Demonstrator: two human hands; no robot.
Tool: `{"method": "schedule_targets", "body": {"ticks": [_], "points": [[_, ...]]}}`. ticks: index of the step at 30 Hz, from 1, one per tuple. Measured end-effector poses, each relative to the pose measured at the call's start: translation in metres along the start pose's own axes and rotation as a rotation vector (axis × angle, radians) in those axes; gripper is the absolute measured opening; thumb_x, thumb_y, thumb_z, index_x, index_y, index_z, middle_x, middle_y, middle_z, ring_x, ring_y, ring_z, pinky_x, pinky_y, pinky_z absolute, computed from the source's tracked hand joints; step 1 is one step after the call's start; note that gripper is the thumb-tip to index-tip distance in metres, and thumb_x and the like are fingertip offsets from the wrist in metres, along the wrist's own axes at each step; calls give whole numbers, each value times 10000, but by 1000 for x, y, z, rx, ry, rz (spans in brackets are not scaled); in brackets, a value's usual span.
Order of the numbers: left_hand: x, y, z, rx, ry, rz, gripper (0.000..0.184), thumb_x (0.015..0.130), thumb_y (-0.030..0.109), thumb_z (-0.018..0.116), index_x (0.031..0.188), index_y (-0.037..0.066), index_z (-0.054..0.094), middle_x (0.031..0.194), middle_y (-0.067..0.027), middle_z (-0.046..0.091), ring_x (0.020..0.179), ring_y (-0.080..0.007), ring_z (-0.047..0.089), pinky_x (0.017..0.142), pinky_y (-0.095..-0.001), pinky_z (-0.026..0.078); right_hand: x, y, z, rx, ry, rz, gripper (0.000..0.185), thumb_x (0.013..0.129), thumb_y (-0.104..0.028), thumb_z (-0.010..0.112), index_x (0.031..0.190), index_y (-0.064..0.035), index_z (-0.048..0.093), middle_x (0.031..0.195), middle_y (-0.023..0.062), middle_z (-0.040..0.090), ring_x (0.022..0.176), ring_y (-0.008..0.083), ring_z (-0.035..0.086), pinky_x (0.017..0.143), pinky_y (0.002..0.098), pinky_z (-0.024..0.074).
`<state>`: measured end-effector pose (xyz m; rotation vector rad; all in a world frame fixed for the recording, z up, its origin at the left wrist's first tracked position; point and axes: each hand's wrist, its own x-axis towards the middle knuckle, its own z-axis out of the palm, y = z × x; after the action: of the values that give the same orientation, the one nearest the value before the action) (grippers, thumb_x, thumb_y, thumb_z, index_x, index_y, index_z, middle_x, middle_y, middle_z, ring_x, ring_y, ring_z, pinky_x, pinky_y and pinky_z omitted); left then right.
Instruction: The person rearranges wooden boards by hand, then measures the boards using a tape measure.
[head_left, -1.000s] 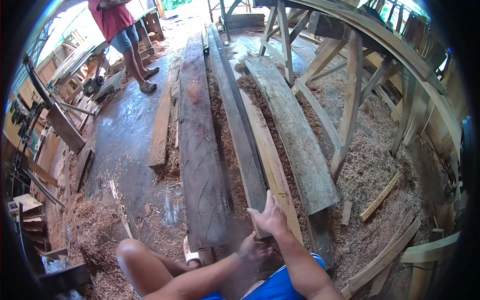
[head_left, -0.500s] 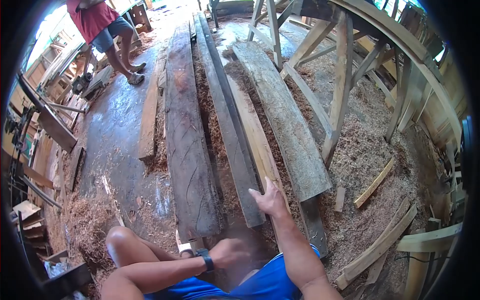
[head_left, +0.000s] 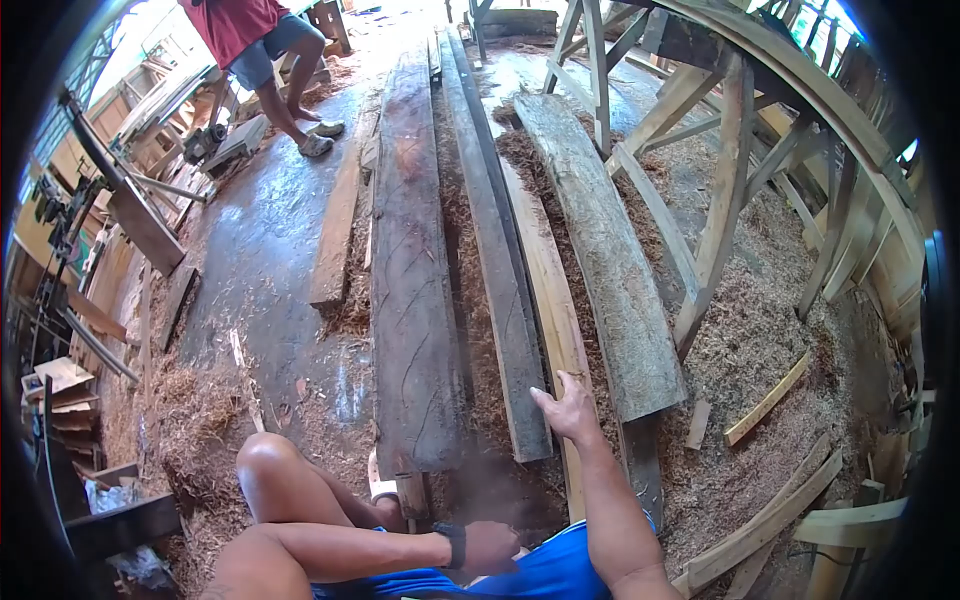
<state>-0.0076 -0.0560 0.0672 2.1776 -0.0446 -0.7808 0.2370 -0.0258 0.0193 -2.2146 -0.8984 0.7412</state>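
Note:
My right hand (head_left: 570,408) rests on the near part of a long pale plank (head_left: 548,270), thumb spread to the left and fingers pointing forward. That plank runs away from me beside a narrow grey board (head_left: 490,230). Low over my lap, my left hand (head_left: 490,546), with a dark band on its wrist, is curled closed beside the blue shorts (head_left: 590,545). Whatever it may hold is hidden. To the left lies a wide dark plank (head_left: 412,300), its near end by a small wood block (head_left: 412,495).
A rough thick slab (head_left: 610,260) lies right of the pale plank, near wooden trestle legs (head_left: 725,200). Shavings (head_left: 770,280) and loose strips (head_left: 768,398) cover the right floor. Another person (head_left: 270,60) stands at the upper left near machinery.
The view has swung left, so the scene sits farther right. My left hand has shifted slightly down relative to the plank ends. My right hand stays on the pale plank.

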Motion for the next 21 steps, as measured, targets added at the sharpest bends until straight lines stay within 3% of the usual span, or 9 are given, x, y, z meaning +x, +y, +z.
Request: {"method": "schedule_targets", "body": {"ticks": [4, 7, 10, 13, 16, 21], "points": [[0, -7, 11, -77, 179, 86, 273, 794, 252, 664, 913, 7, 674, 985, -190, 652, 881, -362, 647, 751, -454, 530, -1, -4, -2, 20, -12, 19, 796, 798, -455, 695, 1323, 91, 453, 1297, 311, 514, 1240, 394, 494, 1054, 420, 386], [0, -5, 8, 23, -43, 47, 254, 828, 267, 658, 834, 13, 660, 909, -177, 628, 872, -377, 618, 741, -465, 513, -3, -6, -4, 22, -16, 14, 790, 799, -450, 696, 1323, 89, 455, 1298, 306, 517, 1242, 387, 495, 1055, 416, 385], [-2, -1, 11, -22, -35, 15, 277, 822, 297, 659, 804, 20, 668, 886, -179, 629, 850, -379, 618, 726, -458, 517, -4, -8, -6, 36, -14, 16, 791, 794, -454, 704, 1318, 87, 464, 1293, 310, 521, 1239, 387, 501, 1053, 415, 390], [-10, 0, 13, -92, 254, 156, 342, 823, 341, 648, 759, 6, 666, 853, -185, 630, 830, -379, 622, 710, -456, 520, -4, -4, -7, 38, -1, 13, 798, 789, -464, 711, 1317, 82, 469, 1289, 317, 522, 1236, 391, 505, 1051, 417, 394], [-2, -7, 19, 28, 70, 109, 372, 825, 367, 642, 804, -4, 659, 848, -193, 632, 823, -381, 624, 712, -461, 521, -3, 2, -5, 6, -1, 18, 806, 797, -463, 692, 1339, 79, 443, 1319, 307, 500, 1258, 386, 482, 1066, 412, 375], [-2, -5, 20, 30, 52, 73, 358, 823, 349, 651, 886, -3, 639, 882, -198, 635, 850, -383, 626, 727, -467, 523, -3, 2, -8, -12, -21, 34, 824, 794, -488, 683, 1338, 82, 442, 1327, 310, 492, 1267, 385, 474, 1070, 415, 371]]}}
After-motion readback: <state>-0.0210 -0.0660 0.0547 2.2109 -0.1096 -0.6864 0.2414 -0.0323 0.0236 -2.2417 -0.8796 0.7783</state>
